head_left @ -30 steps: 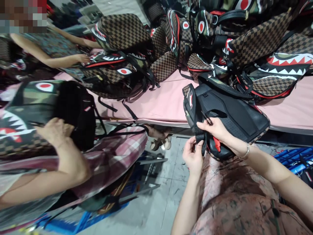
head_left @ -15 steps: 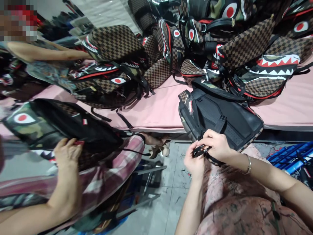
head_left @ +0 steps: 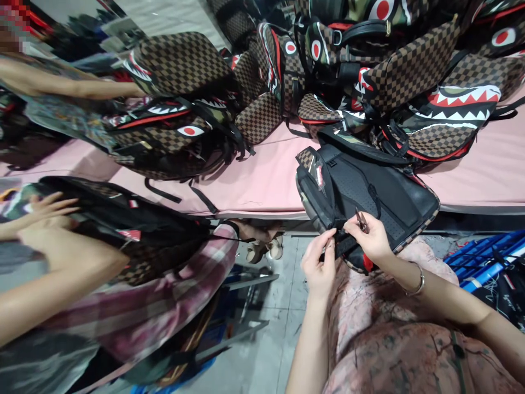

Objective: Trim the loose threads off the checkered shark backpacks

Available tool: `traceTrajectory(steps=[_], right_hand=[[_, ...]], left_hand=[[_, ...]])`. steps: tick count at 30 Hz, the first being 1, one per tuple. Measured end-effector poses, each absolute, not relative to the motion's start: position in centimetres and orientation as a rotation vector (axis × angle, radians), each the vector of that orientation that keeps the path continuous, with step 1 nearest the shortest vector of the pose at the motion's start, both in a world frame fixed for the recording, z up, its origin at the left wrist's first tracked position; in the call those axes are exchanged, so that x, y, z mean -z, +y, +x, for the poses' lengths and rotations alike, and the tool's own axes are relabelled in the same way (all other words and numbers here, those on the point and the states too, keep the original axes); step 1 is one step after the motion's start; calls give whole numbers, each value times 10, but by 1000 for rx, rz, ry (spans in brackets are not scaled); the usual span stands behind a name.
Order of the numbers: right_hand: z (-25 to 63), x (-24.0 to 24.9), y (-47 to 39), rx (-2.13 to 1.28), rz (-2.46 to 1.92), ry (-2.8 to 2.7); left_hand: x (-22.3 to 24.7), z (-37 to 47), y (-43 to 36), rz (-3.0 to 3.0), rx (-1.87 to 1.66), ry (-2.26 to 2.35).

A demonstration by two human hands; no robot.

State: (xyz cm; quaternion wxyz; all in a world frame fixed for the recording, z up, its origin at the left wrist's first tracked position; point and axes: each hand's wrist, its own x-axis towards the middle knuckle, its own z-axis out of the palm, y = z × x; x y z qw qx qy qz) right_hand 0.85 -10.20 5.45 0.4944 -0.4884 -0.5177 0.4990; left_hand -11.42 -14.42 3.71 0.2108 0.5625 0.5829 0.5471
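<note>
A black-backed backpack point(head_left: 394, 197) with checkered edging rests back side up, partly on the pink table and partly over my lap. My left hand point(head_left: 320, 265) is closed, pinching one of the backpack's black straps point(head_left: 341, 247) near its lower left edge. Beside it, my right hand point(head_left: 371, 241) is closed around small dark thread snips point(head_left: 361, 220), whose tips stick up past the fingers; its fingertips are close to the same strap. A clear packet with a red and white tag point(head_left: 319, 174) lies at the backpack's upper left.
Checkered backpacks with shark-mouth prints point(head_left: 463, 109) are piled along the pink table point(head_left: 262, 186). At left, a co-worker's hands point(head_left: 49, 213) are on another black backpack point(head_left: 159, 219) over plaid-covered legs. A blue rack point(head_left: 488, 262) stands at right; another person's arm reaches in behind.
My hands have drawn slightly apart, and the snips now show upright in my right hand. The co-worker's hand at left has moved up and left across their backpack.
</note>
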Motion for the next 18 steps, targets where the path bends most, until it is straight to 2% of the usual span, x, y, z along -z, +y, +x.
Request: traceTrajectory(steps=[5, 9, 13, 18], right_hand=[[5, -61, -112, -1071, -1087, -1484], [3, -58, -115, -1041, -1016, -1546], [10, -55, -119, -1077, -1138, -1606], [22, -51, -124, -687, -1178, -1901]], left_hand=[[-47, -118, -147, 1648, -1369, 1702], [-49, -114, -149, 1411, -1529, 1804], [-43, -114, -148, 989, -1731, 1671], [-35, -118, -145, 583, -1783, 1532]])
